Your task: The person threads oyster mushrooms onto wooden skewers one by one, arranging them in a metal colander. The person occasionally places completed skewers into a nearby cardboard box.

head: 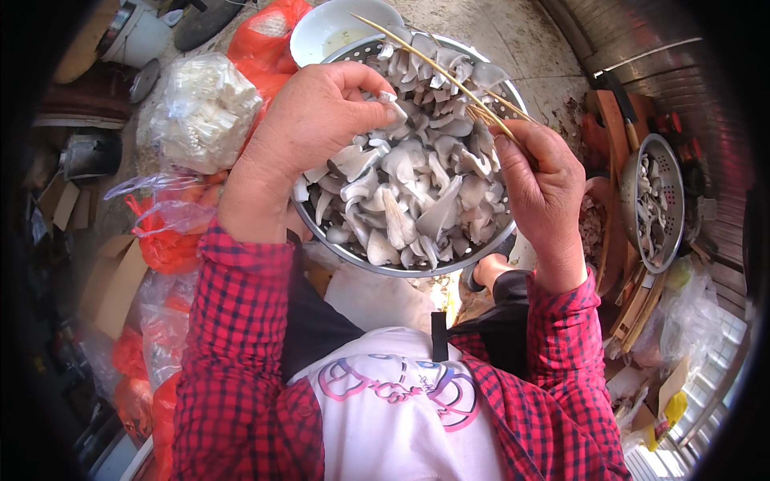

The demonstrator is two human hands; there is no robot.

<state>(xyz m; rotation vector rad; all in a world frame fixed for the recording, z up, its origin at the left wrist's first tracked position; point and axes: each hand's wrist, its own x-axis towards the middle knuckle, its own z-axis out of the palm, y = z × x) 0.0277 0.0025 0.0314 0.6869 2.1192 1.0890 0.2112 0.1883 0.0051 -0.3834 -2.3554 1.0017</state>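
Observation:
A large metal colander (361,263) before me is heaped with torn grey oyster mushrooms (415,192). Over its left side, my left hand (337,108) pinches a pale mushroom piece (394,114) between thumb and fingers. My right hand (538,174), at the colander's right edge, grips a thin bamboo skewer (433,66) that slants up to the left. Mushroom pieces stand in a row near the far rim, partly behind this skewer; how they are held there is not clear. More skewers (481,113) show beside my right fingers, over the mushrooms.
A white bowl (343,30) with some liquid stands beyond the colander. At left lie a clear bag of white enoki-like mushrooms (201,114) and red plastic bags (165,240). A smaller colander with mushroom pieces (652,204), a knife (616,99) and wooden boards (613,132) are at right.

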